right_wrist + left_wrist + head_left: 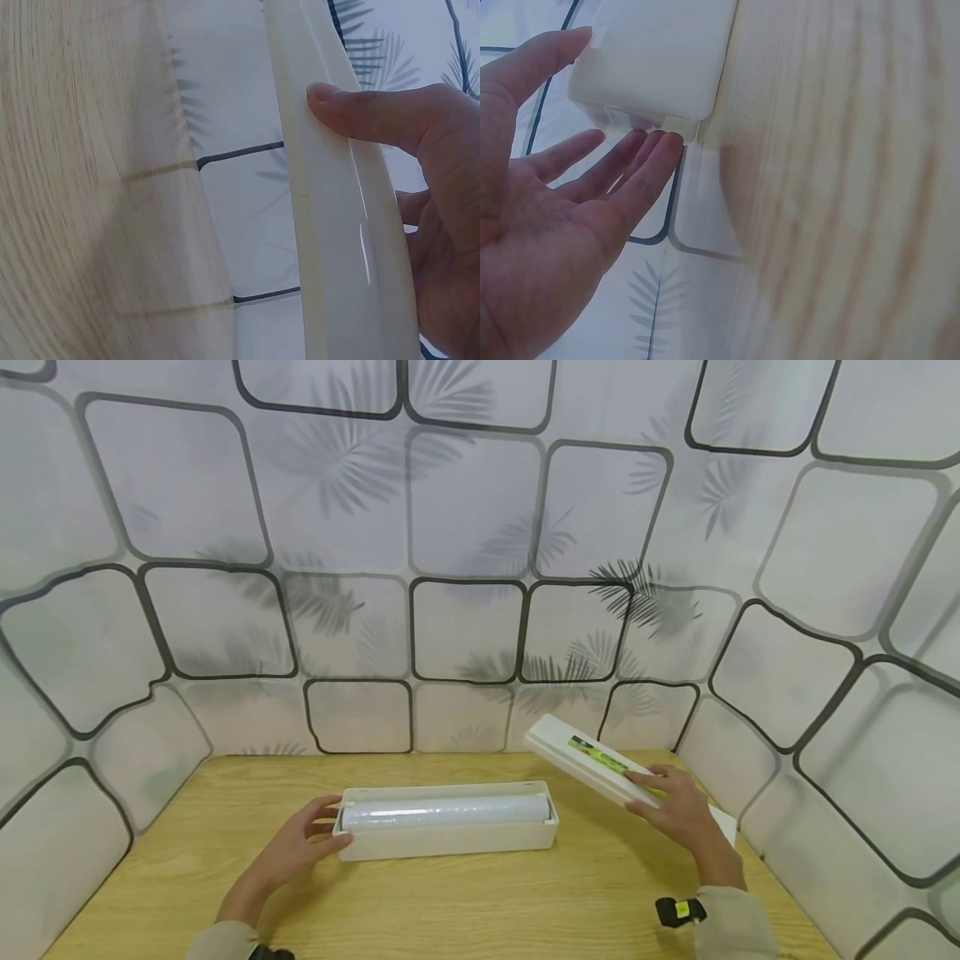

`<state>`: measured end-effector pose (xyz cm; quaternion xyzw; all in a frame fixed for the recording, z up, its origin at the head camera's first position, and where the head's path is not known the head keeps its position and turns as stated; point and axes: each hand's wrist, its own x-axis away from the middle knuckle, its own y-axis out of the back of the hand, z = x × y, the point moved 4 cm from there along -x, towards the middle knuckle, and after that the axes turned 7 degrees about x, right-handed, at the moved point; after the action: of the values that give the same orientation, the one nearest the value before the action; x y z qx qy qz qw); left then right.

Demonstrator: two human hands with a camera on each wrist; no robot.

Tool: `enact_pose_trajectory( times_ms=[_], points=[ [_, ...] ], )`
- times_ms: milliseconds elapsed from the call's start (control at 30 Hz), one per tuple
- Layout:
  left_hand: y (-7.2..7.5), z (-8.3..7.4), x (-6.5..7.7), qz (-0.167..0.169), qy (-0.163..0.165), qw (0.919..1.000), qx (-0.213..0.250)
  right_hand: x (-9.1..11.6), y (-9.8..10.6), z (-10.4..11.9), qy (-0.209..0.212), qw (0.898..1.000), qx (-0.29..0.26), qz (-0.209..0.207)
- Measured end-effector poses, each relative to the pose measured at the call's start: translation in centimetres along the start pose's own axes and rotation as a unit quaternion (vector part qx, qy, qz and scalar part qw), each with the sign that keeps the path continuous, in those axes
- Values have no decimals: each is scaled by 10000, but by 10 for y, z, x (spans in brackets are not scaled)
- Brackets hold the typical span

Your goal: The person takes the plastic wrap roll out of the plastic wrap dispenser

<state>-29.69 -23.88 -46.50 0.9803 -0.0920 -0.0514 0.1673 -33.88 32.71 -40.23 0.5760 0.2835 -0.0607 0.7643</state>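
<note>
A long white box (450,841) sits on the table with its top off, and a roll of clear plastic wrap (450,811) lies inside. At its left end is my left hand (303,837), thumb at the front corner. In the left wrist view, the extended fingertips (673,139) reach the end of the box. My right hand (678,810) grips the long white lid (551,739), which bears a green label (600,755) and is tilted above the table's right side. The right wrist view has the thumb (360,112) on the lid's side, with the other fingers mostly hidden behind it.
The wood-grain table (450,910) meets a patterned covering (465,710) at the back and on both sides. A dark wrist strap with a yellow patch (681,910) is on the right wrist.
</note>
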Motion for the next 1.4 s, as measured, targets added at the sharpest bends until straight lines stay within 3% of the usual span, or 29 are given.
enact_pose_trajectory(
  times_ms=[200, 433, 767, 1400],
  points=[
    [0, 0, 1, 4, 21, 10000, 66, 2, -3, -15, -19, 9997, 224, -57],
    [1, 0, 1, 5, 55, 10000, -17, 7, -1, -24, -542, 9975, 241, 385],
    [-1, 2, 1, 175, 222, 9976, 638, 11, -1, -32, -779, 9949, 236, 603],
    [-2, 3, 1, 246, 252, 9967, 730, 16, -2, -47, -1259, 9877, 494, 790]
  ],
)
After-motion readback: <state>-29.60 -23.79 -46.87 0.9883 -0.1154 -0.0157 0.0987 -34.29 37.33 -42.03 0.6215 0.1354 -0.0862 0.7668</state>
